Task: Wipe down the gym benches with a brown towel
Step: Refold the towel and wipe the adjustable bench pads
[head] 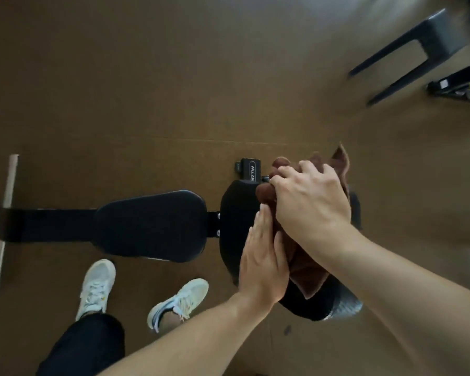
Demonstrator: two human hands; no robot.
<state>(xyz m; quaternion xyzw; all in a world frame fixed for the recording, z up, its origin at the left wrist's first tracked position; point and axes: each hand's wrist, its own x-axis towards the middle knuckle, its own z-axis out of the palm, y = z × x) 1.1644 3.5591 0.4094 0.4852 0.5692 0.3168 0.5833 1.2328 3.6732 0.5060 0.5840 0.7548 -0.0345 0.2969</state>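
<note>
A black gym bench lies across the brown floor, with a seat pad [149, 225] at centre and a back pad [235, 221] to its right. A brown towel [308, 270] is bunched on the back pad. My right hand [310, 202] lies on top of the towel with its fingers curled round the cloth. My left hand [263, 259] has straight fingers and presses flat against the towel's left side. Most of the back pad is hidden under my hands and the towel.
The bench's black frame [38, 225] runs left to a pale crossbar foot [4, 223]. My two white sneakers [98, 289] stand just in front of the seat. A dark stool [407, 54] and black-and-yellow equipment [461, 85] stand at the top right.
</note>
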